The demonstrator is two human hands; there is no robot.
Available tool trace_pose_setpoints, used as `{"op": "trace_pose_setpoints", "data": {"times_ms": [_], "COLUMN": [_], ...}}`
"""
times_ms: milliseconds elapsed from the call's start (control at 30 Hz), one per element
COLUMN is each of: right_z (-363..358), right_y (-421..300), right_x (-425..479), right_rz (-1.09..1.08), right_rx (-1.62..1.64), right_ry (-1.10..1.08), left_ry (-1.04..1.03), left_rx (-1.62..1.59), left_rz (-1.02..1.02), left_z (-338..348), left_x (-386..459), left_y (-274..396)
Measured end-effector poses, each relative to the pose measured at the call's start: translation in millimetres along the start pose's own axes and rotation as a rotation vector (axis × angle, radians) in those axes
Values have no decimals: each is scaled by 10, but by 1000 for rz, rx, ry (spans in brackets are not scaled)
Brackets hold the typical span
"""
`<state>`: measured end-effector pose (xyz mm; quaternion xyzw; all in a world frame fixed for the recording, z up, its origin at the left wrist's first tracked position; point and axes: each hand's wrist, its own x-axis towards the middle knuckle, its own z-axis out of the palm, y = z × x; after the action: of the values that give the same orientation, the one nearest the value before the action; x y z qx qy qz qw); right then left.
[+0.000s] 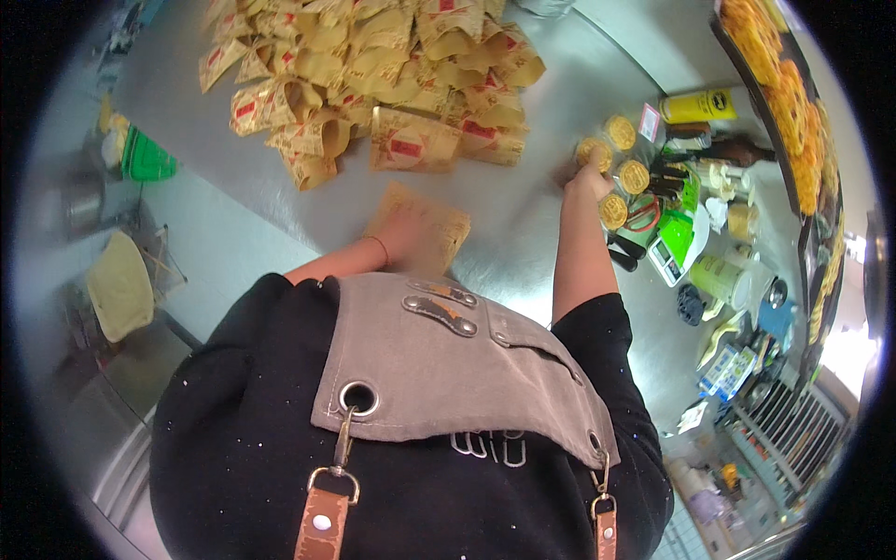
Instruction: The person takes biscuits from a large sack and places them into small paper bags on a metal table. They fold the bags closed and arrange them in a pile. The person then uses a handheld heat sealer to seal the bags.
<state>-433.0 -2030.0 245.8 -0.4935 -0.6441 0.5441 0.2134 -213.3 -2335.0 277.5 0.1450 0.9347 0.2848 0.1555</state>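
Observation:
My left hand (pixel 402 241), blurred by motion, is on a brown paper bag (pixel 451 227) close to my apron. Part of that bag is hidden under the hand. Out to the right, my right hand (pixel 593 183) has its fingers at a round golden pastry (pixel 592 151) with a stamped top. Three similar pastries lie around it: one pastry (pixel 620 132) beyond, another pastry (pixel 633 176) to the right, and a third pastry (pixel 613 211) beside my wrist. A flat printed paper bag (pixel 413 143) lies ahead, at the front of a large heap of paper bags (pixel 378 56).
The metal table (pixel 518 203) carries red-handled scissors (pixel 642 213), black-handled tools (pixel 623 252), a digital scale (pixel 665 261), a green container (pixel 679 227) and a yellow cylinder (pixel 698 106) along its right side. Trays of baked goods (pixel 791 105) stand at far right. A green basket (pixel 148 157) is at left.

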Motion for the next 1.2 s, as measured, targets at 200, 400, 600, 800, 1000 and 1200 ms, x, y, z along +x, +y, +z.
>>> {"op": "trace_pose_setpoints", "data": {"times_ms": [200,400,600,800,1000,1200], "right_z": [-436,-1190,-1635,-2083,-2736,-2682], "right_y": [20,489,69,-485,-1677,-1856], "right_x": [-478,-766,-1180,-1723,-2521,-2744], "right_rz": [-119,-110,118,-802,-1438,-886], "right_rx": [-257,-446,-352,-416,-356,220], "right_ry": [-179,-422,-630,-663,-515,-1102], "left_ry": [-67,-195,-103,-23,-65,-284], "left_rx": [-18,45,50,-594,-1142,-1465], "left_rz": [35,76,234,148,-59,28], "left_z": [-97,-174,-171,-798,-1226,-1376], "left_x": [-27,1,71,17,-237,-514], "left_y": [36,25,-106,107,408,707]}}
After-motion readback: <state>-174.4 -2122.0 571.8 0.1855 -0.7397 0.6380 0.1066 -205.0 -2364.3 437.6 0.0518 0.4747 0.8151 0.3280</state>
